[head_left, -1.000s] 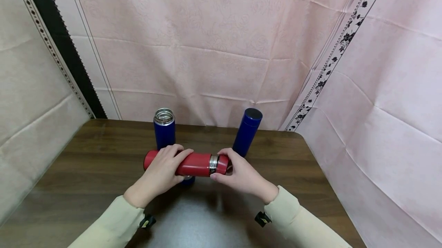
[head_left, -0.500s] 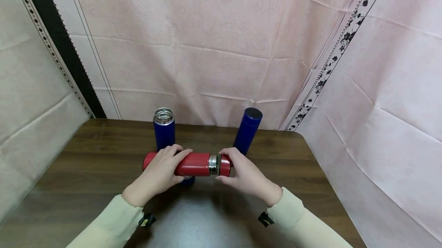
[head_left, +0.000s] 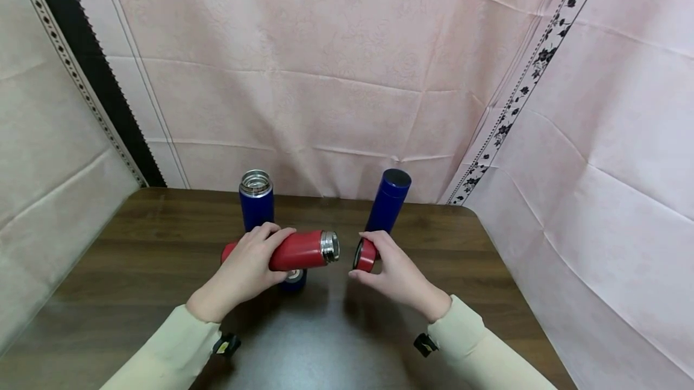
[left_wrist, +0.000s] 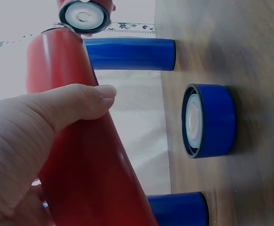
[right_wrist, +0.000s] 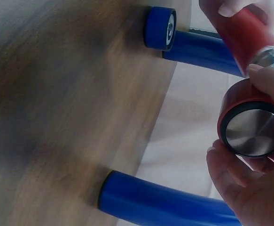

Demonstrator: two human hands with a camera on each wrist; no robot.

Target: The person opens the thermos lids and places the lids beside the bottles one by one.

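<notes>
My left hand [head_left: 246, 268] grips a red thermos bottle [head_left: 299, 250] round its body, holding it nearly level above the table. Its bare silver threaded neck [head_left: 329, 247] points right. A short gap away, my right hand [head_left: 397, 270] pinches the red lid [head_left: 365, 255] between thumb and fingers. In the left wrist view the lid's white inner side [left_wrist: 84, 17] shows; the right wrist view shows its brushed metal top [right_wrist: 254, 133]. Below the red bottle, a blue lid [left_wrist: 211, 120] sits on the table with its white inside up, partly hidden in the head view.
Behind my left hand stands a blue thermos bottle [head_left: 257, 200] without a lid, its steel mouth uncovered. A second blue thermos bottle [head_left: 388, 200], with a dark top, stands behind my right hand. Pink cloth [head_left: 325, 76] hangs behind the wooden table [head_left: 135, 293].
The red lid has come off the bottle's neck and moved right with my right hand. My left hand has tilted the bottle slightly, raising its neck end.
</notes>
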